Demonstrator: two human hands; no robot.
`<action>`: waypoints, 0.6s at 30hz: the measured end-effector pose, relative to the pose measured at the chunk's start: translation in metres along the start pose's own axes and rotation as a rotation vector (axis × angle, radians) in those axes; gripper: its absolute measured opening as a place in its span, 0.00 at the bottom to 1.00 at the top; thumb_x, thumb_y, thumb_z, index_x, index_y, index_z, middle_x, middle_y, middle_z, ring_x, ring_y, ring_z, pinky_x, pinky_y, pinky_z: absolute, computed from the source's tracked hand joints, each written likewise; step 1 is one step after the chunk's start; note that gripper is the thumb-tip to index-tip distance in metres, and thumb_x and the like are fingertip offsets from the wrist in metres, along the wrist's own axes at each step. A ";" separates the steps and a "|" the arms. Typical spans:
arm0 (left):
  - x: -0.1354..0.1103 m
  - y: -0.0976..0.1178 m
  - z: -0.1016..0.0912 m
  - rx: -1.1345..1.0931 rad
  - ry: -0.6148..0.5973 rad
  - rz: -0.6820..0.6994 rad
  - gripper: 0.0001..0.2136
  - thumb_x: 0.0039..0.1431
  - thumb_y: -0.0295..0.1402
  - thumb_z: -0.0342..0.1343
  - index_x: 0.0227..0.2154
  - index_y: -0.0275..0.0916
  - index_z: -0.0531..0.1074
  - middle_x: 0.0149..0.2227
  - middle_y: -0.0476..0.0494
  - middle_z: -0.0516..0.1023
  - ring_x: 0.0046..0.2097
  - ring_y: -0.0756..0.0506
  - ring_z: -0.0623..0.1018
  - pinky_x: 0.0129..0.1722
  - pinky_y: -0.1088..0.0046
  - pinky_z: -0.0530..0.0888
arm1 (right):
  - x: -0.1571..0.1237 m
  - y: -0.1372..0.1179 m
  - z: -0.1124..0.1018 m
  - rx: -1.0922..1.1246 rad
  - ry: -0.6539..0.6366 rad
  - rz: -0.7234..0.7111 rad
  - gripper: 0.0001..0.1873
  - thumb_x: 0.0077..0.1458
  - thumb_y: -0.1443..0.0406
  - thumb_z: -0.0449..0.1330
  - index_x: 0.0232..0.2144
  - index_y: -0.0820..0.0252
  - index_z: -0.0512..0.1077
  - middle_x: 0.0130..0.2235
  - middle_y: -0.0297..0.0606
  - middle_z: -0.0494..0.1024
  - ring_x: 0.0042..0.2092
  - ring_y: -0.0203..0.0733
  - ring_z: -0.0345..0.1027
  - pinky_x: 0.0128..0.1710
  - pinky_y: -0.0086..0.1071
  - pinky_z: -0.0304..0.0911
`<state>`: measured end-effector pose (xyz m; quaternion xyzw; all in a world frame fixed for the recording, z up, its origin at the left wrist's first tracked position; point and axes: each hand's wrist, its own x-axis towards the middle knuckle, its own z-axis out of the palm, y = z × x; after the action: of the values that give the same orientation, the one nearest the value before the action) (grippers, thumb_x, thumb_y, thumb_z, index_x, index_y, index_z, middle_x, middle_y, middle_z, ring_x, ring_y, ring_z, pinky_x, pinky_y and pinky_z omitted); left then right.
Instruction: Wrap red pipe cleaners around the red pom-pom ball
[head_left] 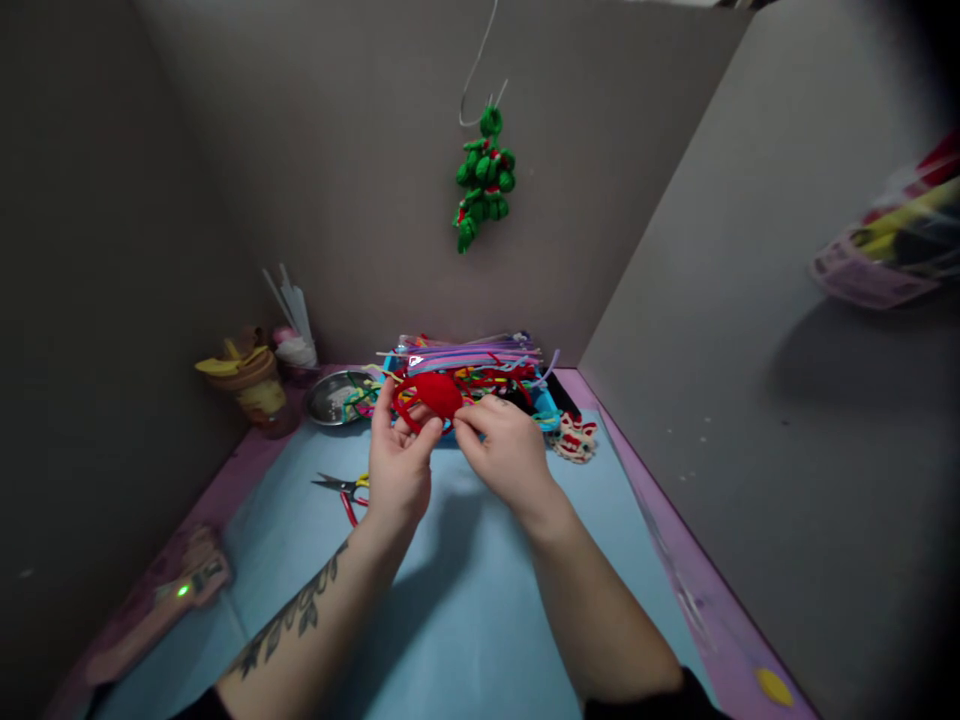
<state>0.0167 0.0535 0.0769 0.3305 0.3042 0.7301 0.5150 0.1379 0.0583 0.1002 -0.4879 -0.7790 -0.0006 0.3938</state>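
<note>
My left hand (pixel 397 465) and my right hand (pixel 504 450) are raised together over a light blue mat (pixel 465 600). Both pinch a red fuzzy pipe-cleaner figure (pixel 433 393) with an oval body and thin bent legs. My left fingers close on its left side and legs. My right fingers pinch its right edge. Just behind it lies a pile of pipe cleaners (pixel 472 358) in purple, red and other colours.
Small scissors (pixel 343 488) lie on the mat left of my left wrist. A metal dish (pixel 335 396), a brown cup (pixel 251 388) and a small white-red figure (pixel 574 438) stand near the back. A green pipe-cleaner ornament (pixel 484 178) hangs on the grey wall. A pink device with a green light (pixel 166 600) lies at the left.
</note>
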 end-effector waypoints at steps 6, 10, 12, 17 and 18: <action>0.001 -0.002 -0.001 -0.023 -0.015 -0.028 0.41 0.44 0.24 0.67 0.61 0.45 0.55 0.36 0.49 0.77 0.42 0.51 0.78 0.48 0.74 0.71 | -0.003 -0.002 0.004 -0.103 0.062 -0.080 0.12 0.60 0.65 0.54 0.29 0.56 0.76 0.31 0.39 0.76 0.37 0.43 0.66 0.37 0.33 0.58; 0.003 -0.004 -0.003 0.017 -0.031 -0.040 0.40 0.45 0.26 0.67 0.61 0.46 0.55 0.38 0.49 0.76 0.43 0.50 0.77 0.49 0.73 0.71 | -0.003 0.003 0.009 -0.060 0.099 -0.110 0.12 0.62 0.65 0.53 0.33 0.57 0.76 0.33 0.40 0.77 0.39 0.44 0.67 0.40 0.34 0.60; 0.005 -0.005 -0.005 0.047 -0.038 -0.032 0.39 0.45 0.27 0.67 0.60 0.46 0.56 0.38 0.49 0.75 0.43 0.50 0.77 0.49 0.72 0.71 | -0.002 0.005 0.013 -0.029 0.120 -0.109 0.12 0.62 0.65 0.52 0.35 0.57 0.76 0.34 0.41 0.77 0.39 0.44 0.67 0.41 0.35 0.60; 0.007 -0.004 -0.007 0.108 -0.025 0.001 0.36 0.45 0.27 0.67 0.57 0.45 0.59 0.34 0.52 0.72 0.38 0.52 0.75 0.44 0.76 0.71 | -0.001 0.006 0.025 0.164 0.178 -0.059 0.10 0.61 0.67 0.53 0.36 0.58 0.75 0.36 0.42 0.76 0.40 0.43 0.68 0.43 0.35 0.63; 0.008 -0.004 -0.008 0.120 -0.021 0.007 0.36 0.45 0.27 0.67 0.57 0.44 0.59 0.33 0.52 0.72 0.37 0.52 0.75 0.43 0.77 0.71 | -0.001 0.006 0.028 0.216 0.188 -0.043 0.10 0.60 0.68 0.52 0.35 0.58 0.74 0.36 0.41 0.76 0.39 0.42 0.68 0.43 0.34 0.63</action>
<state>0.0110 0.0612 0.0705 0.3696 0.3408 0.7088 0.4948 0.1257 0.0713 0.0780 -0.4237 -0.7445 0.0292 0.5151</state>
